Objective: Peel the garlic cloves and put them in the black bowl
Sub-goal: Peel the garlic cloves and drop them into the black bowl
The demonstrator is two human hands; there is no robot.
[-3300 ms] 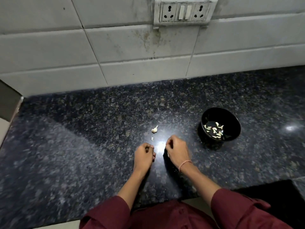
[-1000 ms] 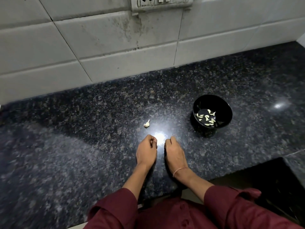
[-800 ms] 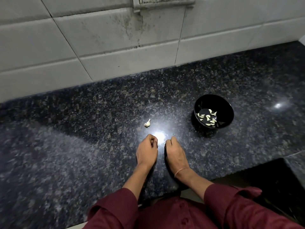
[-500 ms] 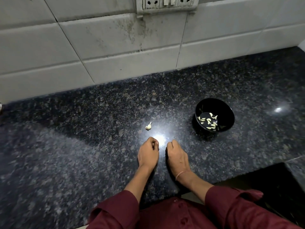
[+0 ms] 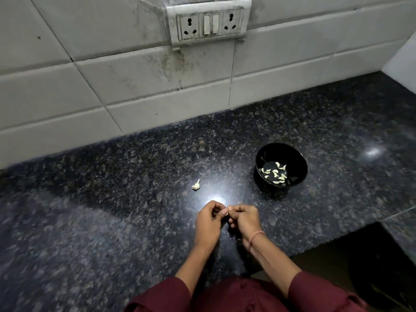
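My left hand (image 5: 208, 220) and my right hand (image 5: 244, 219) meet just above the dark granite counter (image 5: 112, 221), fingertips together. Between them they pinch a small pale garlic clove (image 5: 225, 210), mostly hidden by the fingers. One unpeeled clove (image 5: 196, 186) with a pointed tip lies on the counter a little beyond my left hand. The black bowl (image 5: 295, 164) stands to the right and beyond my hands, with several peeled cloves (image 5: 275, 173) on its bottom.
A white tiled wall (image 5: 135, 86) runs along the back of the counter, carrying a socket and switch plate (image 5: 209, 24). The counter's front edge steps back at the lower right, where a dark opening (image 5: 371, 266) lies. A bright light reflection sits beside my fingertips.
My hands, resting apart on the counter half a second ago, have come together at the fingertips around the clove. The camera has tilted up, showing more wall and the socket plate.
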